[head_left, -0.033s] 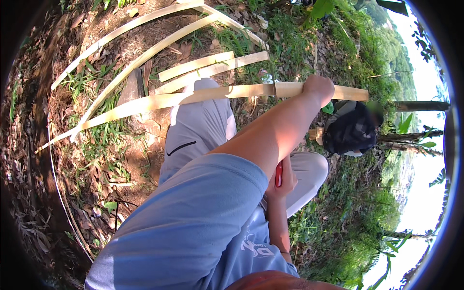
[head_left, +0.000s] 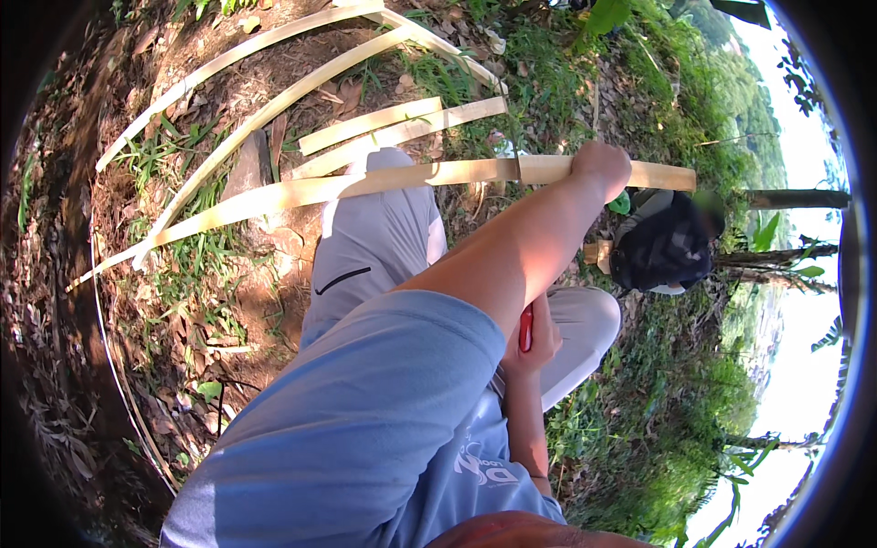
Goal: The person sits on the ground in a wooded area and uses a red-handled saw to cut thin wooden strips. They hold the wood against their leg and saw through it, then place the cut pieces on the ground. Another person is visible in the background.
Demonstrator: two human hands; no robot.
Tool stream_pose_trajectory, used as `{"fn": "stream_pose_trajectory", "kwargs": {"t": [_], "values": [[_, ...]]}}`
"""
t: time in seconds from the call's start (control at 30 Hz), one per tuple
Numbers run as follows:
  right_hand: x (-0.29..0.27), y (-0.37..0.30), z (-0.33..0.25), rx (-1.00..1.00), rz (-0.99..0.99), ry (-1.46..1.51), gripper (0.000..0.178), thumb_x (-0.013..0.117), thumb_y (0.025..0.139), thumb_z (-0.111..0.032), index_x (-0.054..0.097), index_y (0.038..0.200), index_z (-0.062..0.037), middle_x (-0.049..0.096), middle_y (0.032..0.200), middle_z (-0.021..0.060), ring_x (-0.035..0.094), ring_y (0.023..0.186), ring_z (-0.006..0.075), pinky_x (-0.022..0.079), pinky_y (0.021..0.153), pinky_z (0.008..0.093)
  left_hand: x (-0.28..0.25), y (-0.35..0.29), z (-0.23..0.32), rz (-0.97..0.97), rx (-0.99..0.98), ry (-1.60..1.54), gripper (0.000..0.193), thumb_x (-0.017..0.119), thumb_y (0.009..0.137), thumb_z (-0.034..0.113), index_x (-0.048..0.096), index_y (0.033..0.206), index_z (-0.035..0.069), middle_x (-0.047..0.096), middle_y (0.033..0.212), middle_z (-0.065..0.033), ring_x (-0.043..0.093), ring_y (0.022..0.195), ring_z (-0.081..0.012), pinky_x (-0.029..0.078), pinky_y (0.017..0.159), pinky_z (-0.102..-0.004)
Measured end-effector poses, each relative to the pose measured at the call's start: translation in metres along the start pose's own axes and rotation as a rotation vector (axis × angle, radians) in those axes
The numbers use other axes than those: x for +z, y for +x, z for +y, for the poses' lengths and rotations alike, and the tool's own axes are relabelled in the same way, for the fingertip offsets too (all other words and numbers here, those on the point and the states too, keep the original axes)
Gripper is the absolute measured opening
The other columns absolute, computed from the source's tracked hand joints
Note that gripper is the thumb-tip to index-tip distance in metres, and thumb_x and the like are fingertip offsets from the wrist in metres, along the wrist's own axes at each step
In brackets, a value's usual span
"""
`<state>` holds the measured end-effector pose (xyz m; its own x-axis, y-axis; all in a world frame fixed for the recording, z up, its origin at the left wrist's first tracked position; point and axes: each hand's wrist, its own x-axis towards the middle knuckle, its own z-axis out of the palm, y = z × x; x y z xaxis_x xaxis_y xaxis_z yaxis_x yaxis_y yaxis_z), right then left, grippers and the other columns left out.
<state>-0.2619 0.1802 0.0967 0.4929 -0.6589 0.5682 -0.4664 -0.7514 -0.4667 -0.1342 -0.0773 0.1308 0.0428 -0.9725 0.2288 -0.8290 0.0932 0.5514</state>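
Note:
A long, pale flat strip, apparently split bamboo [head_left: 301, 191], runs across my raised knee from the far left to the right. My left hand [head_left: 602, 172] is closed in a fist around it near its right end. A thin dark line [head_left: 518, 167] crosses the strip left of that fist; I cannot make out whether it is a mark or a blade. Below my left forearm, my right hand [head_left: 541, 342] is closed on a red-handled tool [head_left: 526, 329]. The rest of that tool is hidden behind the arm and fingers.
Two short pale strips [head_left: 370, 125] lie just beyond my knee. Longer strips [head_left: 265, 117] lie on the leafy ground at upper left. At right, a person in dark clothes [head_left: 662, 247] is close by. A flat stone [head_left: 248, 167], grass and tree trunks [head_left: 795, 201] stand around.

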Motion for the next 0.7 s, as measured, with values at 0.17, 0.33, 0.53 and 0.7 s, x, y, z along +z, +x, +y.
{"fn": "stream_pose_trajectory", "kwargs": {"t": [0.17,0.33,0.53,0.7], "values": [[0.007,0.007,-0.006,-0.013,-0.013,0.040,0.048,0.071,0.094,-0.001,0.062,0.139,0.0131,0.079,0.107,0.0236,0.074,0.068,0.0282,0.057,0.062,0.0368,0.001,-0.002,-0.009,-0.007,-0.012,0.019,0.023,0.063,0.098,0.012,0.071,0.115,-0.001,0.081,0.100,-0.0149,0.080,0.093,-0.0314,0.064,0.079,-0.0456],[0.012,0.000,-0.016,0.028,-0.020,0.057,0.052,0.070,0.096,0.000,0.058,0.144,0.0130,0.078,0.108,0.0251,0.076,0.071,0.0316,0.057,0.062,0.0400,0.007,0.001,-0.013,-0.016,-0.016,0.001,0.023,0.066,0.094,0.013,0.073,0.111,0.000,0.081,0.103,-0.0163,0.080,0.093,-0.0329,0.064,0.079,-0.0466],[0.000,-0.016,-0.029,0.145,-0.133,0.076,0.057,0.069,0.095,0.002,0.054,0.150,0.0108,0.077,0.110,0.0269,0.075,0.071,0.0344,0.057,0.063,0.0404,0.014,-0.005,-0.021,-0.067,0.016,-0.026,0.023,0.067,0.091,0.014,0.075,0.109,0.000,0.080,0.101,-0.0175,0.080,0.089,-0.0346,0.063,0.077,-0.0483],[-0.052,-0.034,-0.049,0.195,-0.191,0.009,0.061,0.069,0.093,0.004,0.053,0.152,0.0087,0.077,0.112,0.0290,0.075,0.072,0.0347,0.057,0.065,0.0390,0.010,0.005,-0.030,-0.099,0.060,0.007,0.020,0.070,0.089,0.015,0.077,0.102,0.002,0.080,0.099,-0.0167,0.080,0.086,-0.0347,0.063,0.075,-0.0492]]}}
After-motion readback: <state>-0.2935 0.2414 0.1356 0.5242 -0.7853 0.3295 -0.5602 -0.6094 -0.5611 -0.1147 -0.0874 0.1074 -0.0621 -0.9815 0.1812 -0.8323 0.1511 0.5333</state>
